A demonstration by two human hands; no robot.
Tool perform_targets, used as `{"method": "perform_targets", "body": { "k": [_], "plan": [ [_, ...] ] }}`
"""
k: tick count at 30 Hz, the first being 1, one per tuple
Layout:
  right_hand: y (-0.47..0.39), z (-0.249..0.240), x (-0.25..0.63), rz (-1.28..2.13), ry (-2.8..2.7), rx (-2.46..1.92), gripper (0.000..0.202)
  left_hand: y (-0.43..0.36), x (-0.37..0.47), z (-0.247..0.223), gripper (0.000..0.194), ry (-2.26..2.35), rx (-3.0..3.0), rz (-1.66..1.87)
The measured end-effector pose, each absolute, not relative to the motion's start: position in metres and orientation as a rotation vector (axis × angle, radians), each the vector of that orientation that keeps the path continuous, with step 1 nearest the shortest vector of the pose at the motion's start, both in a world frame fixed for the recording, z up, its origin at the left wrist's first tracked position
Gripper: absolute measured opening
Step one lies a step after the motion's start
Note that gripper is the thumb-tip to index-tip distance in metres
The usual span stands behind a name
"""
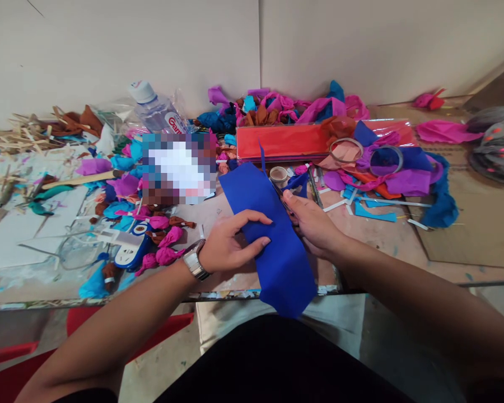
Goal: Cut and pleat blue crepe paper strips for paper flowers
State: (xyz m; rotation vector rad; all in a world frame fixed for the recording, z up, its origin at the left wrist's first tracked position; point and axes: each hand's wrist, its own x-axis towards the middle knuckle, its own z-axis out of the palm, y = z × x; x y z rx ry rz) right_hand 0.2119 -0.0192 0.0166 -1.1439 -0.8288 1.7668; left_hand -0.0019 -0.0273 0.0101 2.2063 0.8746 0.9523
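A long sheet of deep blue crepe paper (273, 235) slants across the table's front edge, its lower end hanging over. My left hand (231, 240), with a metal watch at the wrist, grips the sheet's left side between thumb and fingers. At the right edge of the sheet, my right hand (306, 221) is closed around scissors (280, 194), whose handles are mostly hidden by the fingers. The blades lie along that edge, and a thin blue strip (262, 155) stands up beyond them. A blue scrap (298, 183) lies just past the right hand.
Crumpled coloured paper pieces cover both sides and the back. A water bottle (157, 109) stands at back left, near a red packet (281, 141). Tape rings (386, 160) lie to the right, by cardboard (470, 235). A wall rises behind the table.
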Motion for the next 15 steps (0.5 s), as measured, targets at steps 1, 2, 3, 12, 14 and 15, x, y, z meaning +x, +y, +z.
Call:
{"method": "perform_targets", "body": {
  "k": [1,2,3,12,14,15],
  "plan": [
    [-0.0190,0.0168,0.2118,1.769,-0.832,-1.136,0.043,-0.0277,-0.0017,0.0107,0.030,0.864,2.209,0.945],
    [-0.0188,0.0170,0.2117,1.772,-0.832,-1.125,0.043,-0.0280,-0.0015,0.0110,0.030,0.853,2.209,0.939],
    [-0.0187,0.0170,0.2116,1.775,-0.832,-1.114,0.043,-0.0282,-0.0015,0.0111,0.030,0.843,2.209,0.931],
    [-0.0177,0.0116,0.2119,1.779,-0.827,-1.062,0.042,-0.0292,-0.0028,0.0081,0.032,0.834,2.203,0.881],
    [-0.0173,0.0108,0.2118,1.767,-0.835,-1.059,0.044,-0.0295,-0.0026,0.0079,0.033,0.831,2.200,0.882],
    [-0.0172,0.0106,0.2118,1.755,-0.846,-1.064,0.046,-0.0296,-0.0025,0.0078,0.033,0.828,2.198,0.884]
  ]
}}
